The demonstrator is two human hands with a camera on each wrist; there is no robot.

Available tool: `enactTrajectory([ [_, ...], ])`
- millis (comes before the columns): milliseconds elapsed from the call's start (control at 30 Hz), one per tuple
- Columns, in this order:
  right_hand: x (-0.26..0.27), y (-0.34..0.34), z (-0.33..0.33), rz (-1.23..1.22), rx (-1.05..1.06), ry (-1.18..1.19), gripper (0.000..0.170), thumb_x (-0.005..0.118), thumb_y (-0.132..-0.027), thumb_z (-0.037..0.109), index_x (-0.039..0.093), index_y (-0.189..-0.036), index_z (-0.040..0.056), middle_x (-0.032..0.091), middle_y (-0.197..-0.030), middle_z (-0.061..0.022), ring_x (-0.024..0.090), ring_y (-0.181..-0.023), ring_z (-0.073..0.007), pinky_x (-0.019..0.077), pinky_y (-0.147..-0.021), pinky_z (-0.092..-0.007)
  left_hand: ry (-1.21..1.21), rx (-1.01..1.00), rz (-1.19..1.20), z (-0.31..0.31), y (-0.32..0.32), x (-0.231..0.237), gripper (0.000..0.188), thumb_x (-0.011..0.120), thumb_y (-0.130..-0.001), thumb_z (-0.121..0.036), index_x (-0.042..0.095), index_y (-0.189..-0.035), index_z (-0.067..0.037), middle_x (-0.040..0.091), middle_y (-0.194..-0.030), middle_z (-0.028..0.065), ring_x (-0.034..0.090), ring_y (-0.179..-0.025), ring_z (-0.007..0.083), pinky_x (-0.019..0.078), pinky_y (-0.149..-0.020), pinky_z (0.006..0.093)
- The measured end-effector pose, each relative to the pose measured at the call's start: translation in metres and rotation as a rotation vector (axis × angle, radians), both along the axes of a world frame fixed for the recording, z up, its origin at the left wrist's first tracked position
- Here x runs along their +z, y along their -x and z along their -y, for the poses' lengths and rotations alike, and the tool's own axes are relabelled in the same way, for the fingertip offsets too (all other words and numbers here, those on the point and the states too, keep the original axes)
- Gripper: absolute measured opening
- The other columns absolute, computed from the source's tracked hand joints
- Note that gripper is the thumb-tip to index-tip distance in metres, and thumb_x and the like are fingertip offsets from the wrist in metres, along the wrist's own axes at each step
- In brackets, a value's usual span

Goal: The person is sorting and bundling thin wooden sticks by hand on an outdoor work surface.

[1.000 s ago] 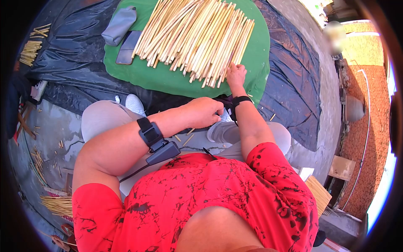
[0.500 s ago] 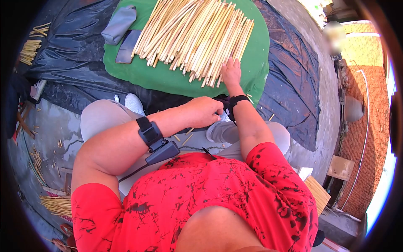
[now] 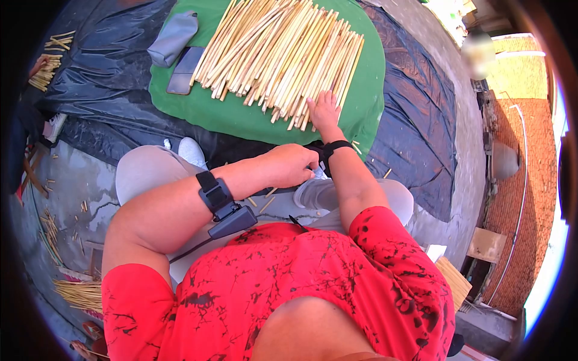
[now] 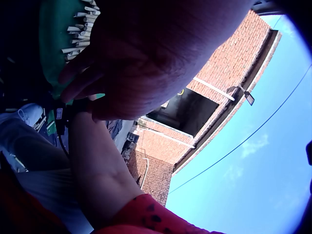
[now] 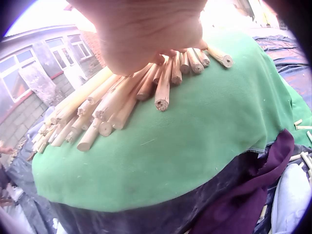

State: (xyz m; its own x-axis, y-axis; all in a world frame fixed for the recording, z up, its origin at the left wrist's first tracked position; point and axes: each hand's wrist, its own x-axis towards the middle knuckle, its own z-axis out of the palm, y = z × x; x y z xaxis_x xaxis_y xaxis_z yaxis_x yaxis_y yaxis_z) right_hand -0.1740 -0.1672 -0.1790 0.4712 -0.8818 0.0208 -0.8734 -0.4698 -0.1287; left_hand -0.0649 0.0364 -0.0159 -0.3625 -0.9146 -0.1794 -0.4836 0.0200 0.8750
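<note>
A broad layer of pale wooden sticks (image 3: 271, 57) lies side by side on a green cloth (image 3: 232, 111), some crossing over others. My right hand (image 3: 326, 113) rests on the near ends of the sticks toward the right side, fingers extended over them. In the right wrist view the palm (image 5: 146, 34) is above the stick ends (image 5: 163, 92), with the fingertips touching several of them. My left hand (image 3: 295, 165) hangs near the right forearm, fingers loosely bent and holding nothing. The left wrist view shows that hand (image 4: 141, 63) dark and close to the camera.
A grey pouch (image 3: 173, 39) and a dark flat phone-like slab (image 3: 185, 71) lie left of the sticks. Black plastic sheeting (image 3: 108, 96) spreads under the cloth. Another person's hand (image 3: 40, 65) is by a smaller stick pile (image 3: 47, 75) at far left. Short offcuts (image 3: 268, 203) lie near my feet.
My right hand has slid left along the near ends of the sticks, its fingers now straighter. The left hand has barely moved. Another person's hand has appeared at the far-left pile.
</note>
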Motion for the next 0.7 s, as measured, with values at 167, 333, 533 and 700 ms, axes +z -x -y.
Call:
enactTrajectory([
  [167,0.012,0.000,-0.002,0.009,-0.003,-0.061,0.064,0.037,-0.087,0.047,0.028,-0.133,0.0030,0.023,-0.139,-0.0183,0.017,-0.130,-0.0356,0.0159,-0.102,-0.0546,0.008,-0.007,0.010,-0.001,0.001,-0.002,0.022,0.059,-0.079,-0.018,0.056,-0.093,-0.002,0.059,-0.075,0.0111,0.057,-0.071,0.0251,0.0444,-0.064,0.0348],
  [333,0.002,0.003,-0.001,-0.018,0.034,-0.001,0.062,0.036,-0.088,0.047,0.032,-0.131,0.0031,0.025,-0.138,-0.0179,0.020,-0.129,-0.0366,0.0183,-0.100,-0.0554,-0.007,-0.008,0.024,0.000,0.001,-0.002,0.021,0.059,-0.079,-0.018,0.057,-0.093,-0.002,0.059,-0.076,0.0110,0.057,-0.072,0.0254,0.0445,-0.065,0.0347],
  [533,0.015,0.000,-0.002,-0.069,0.046,0.031,0.060,0.036,-0.088,0.045,0.036,-0.129,0.0021,0.030,-0.136,-0.0194,0.023,-0.127,-0.0394,0.0205,-0.100,-0.0536,0.009,-0.012,0.032,0.001,0.002,-0.005,0.022,0.058,-0.079,-0.019,0.057,-0.093,-0.003,0.059,-0.079,0.0117,0.057,-0.075,0.0260,0.0446,-0.067,0.0355],
  [700,0.005,-0.007,0.006,0.045,0.027,0.071,0.057,0.040,-0.088,0.041,0.035,-0.127,0.0007,0.030,-0.134,-0.0223,0.025,-0.125,-0.0407,0.0216,-0.101,-0.0490,-0.042,-0.018,0.041,0.002,0.001,-0.002,0.024,0.059,-0.077,-0.021,0.059,-0.094,-0.005,0.061,-0.089,0.0164,0.058,-0.086,0.0320,0.0455,-0.074,0.0392],
])
